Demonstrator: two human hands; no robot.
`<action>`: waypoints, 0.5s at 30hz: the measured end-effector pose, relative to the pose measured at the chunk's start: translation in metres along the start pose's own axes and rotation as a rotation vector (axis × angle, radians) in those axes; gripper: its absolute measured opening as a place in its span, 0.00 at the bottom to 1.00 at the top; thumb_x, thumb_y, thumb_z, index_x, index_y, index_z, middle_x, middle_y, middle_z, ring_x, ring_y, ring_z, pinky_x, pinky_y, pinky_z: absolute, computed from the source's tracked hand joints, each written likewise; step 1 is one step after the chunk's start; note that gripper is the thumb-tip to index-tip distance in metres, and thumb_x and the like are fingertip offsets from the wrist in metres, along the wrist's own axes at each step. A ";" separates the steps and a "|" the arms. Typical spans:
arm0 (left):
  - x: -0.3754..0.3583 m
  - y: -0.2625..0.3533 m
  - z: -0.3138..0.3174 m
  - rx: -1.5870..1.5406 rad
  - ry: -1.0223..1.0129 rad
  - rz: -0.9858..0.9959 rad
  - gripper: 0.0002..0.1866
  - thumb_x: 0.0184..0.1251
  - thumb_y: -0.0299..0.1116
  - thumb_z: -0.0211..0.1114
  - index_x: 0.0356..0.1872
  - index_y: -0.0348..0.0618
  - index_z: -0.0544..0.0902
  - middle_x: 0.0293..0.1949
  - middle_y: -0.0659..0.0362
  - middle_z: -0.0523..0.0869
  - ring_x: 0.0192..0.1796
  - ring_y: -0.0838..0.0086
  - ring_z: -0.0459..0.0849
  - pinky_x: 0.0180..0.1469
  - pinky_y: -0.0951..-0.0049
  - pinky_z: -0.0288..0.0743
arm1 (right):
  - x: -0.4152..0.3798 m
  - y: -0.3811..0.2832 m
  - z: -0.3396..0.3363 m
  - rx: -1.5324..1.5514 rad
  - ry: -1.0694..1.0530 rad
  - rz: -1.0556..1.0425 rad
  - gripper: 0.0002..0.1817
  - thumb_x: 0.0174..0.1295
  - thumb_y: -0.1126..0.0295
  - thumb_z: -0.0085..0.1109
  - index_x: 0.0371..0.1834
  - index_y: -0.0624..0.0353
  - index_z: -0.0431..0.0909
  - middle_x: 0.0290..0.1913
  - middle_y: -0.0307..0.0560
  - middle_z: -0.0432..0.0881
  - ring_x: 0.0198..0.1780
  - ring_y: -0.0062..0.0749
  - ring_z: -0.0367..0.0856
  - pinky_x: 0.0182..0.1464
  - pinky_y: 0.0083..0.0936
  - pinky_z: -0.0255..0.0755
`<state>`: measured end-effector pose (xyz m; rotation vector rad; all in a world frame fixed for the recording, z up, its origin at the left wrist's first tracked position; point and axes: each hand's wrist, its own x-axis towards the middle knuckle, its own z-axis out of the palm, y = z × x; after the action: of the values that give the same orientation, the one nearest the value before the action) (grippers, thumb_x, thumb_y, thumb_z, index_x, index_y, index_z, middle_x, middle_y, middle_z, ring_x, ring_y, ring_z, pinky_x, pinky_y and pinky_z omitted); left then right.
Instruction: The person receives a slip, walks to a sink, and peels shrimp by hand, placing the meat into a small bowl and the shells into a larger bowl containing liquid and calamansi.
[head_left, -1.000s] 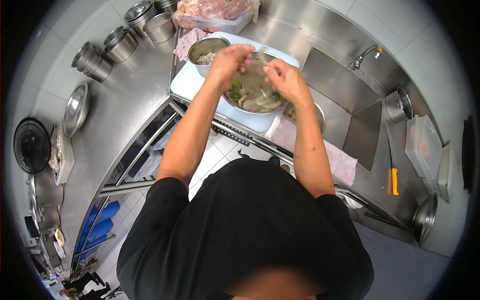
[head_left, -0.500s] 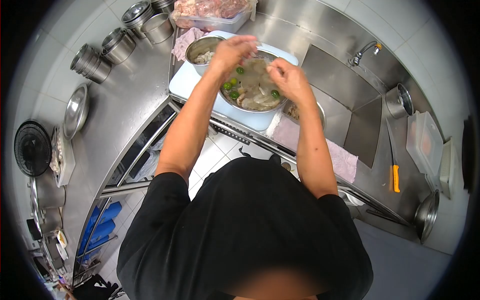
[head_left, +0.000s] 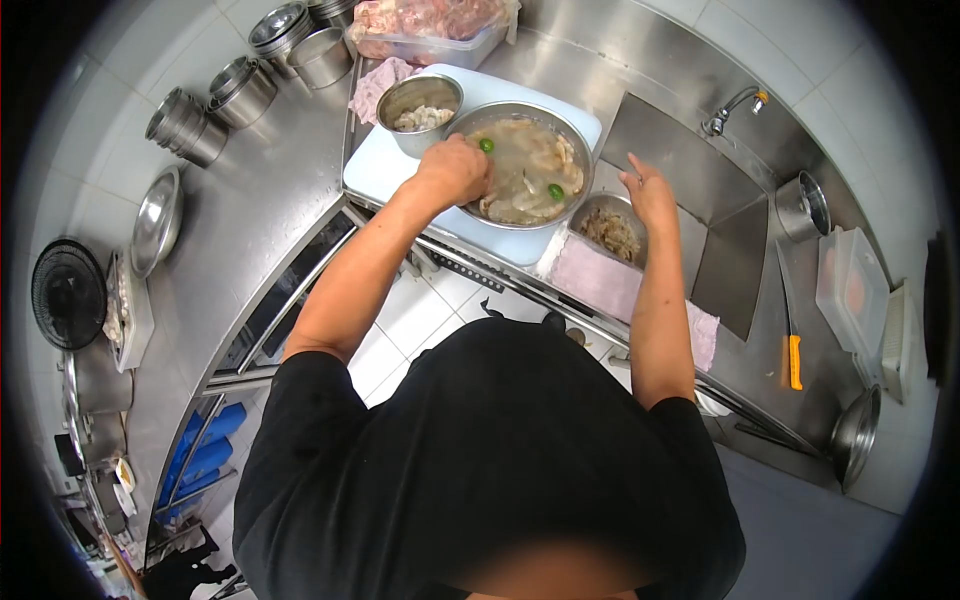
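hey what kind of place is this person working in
Most likely a commercial kitchen's prep area: an all-stainless steel counter with a built-in steel sink and tap, stacked round steel containers, and a large steel bowl of pale seafood in water.

No readable text, labels, brands or numbers anywhere. Nothing legible on the steel bowls, plastic containers, knife handle or fan; all plain or too small and blurred to make out.

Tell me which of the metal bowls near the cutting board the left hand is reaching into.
The large bowl of shrimp in water with green limes; the left hand dips in at its rim. The two smaller bowls hold no water.
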<state>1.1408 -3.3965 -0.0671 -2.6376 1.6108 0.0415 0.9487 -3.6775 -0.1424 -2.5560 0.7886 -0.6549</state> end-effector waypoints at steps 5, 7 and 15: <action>0.009 -0.015 -0.021 -0.508 -0.001 -0.009 0.09 0.62 0.40 0.64 0.35 0.48 0.86 0.35 0.57 0.88 0.36 0.64 0.86 0.42 0.66 0.77 | -0.009 -0.094 -0.031 0.149 0.025 -0.322 0.19 0.63 0.64 0.61 0.57 0.51 0.81 0.55 0.54 0.82 0.57 0.51 0.76 0.62 0.37 0.69; 0.018 -0.027 -0.021 -0.790 -0.039 0.003 0.10 0.64 0.40 0.66 0.37 0.44 0.85 0.33 0.61 0.87 0.35 0.73 0.83 0.40 0.72 0.75 | -0.012 -0.115 -0.023 0.230 -0.054 -0.380 0.18 0.62 0.63 0.63 0.55 0.52 0.82 0.53 0.55 0.83 0.57 0.50 0.76 0.61 0.38 0.69; 0.018 -0.007 -0.054 -1.186 -0.067 -0.004 0.14 0.67 0.39 0.66 0.45 0.39 0.82 0.38 0.64 0.85 0.41 0.83 0.80 0.43 0.82 0.72 | 0.008 -0.168 -0.016 0.353 -0.334 -0.232 0.18 0.58 0.58 0.68 0.44 0.59 0.82 0.34 0.45 0.86 0.35 0.36 0.80 0.39 0.31 0.73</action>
<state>1.1545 -3.4123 -0.0143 -3.2545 1.9026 1.4830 1.0168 -3.5564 -0.0459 -2.3539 0.2416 -0.3746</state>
